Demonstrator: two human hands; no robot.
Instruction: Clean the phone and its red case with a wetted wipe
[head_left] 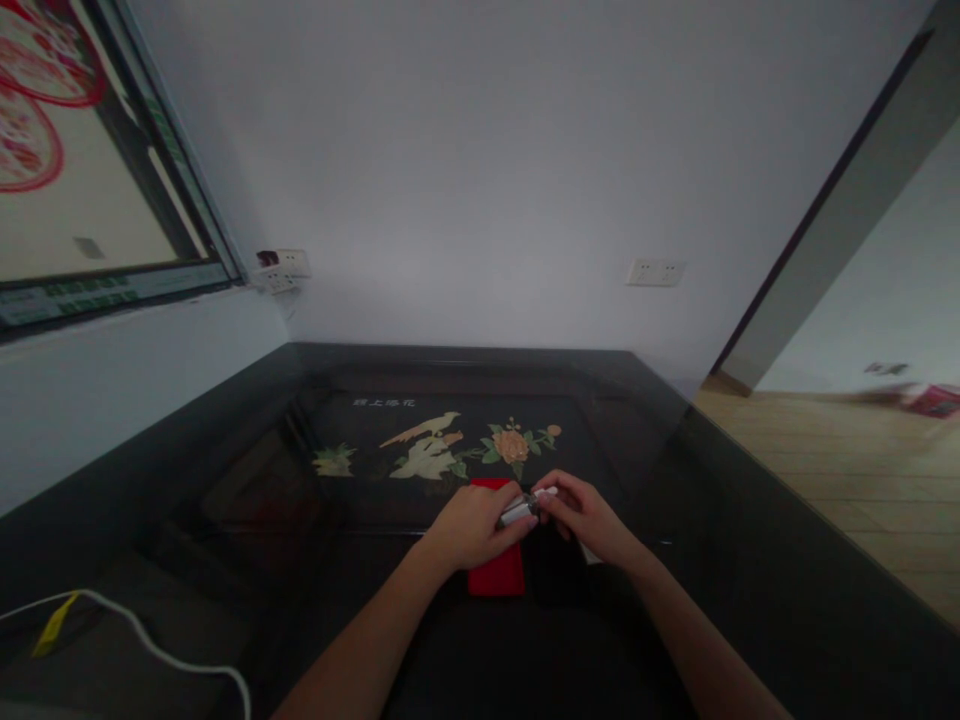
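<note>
From here I see the left hand and right hand both grasping a small white-and-silver object above the worktop, well in from its far edge. A flat red item lies partly beneath the left hand.

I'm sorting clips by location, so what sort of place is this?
Probably a room in a home: it has a dark, glossy table with a bird-and-flower picture, wall sockets beyond it, and a window at the left.
</note>
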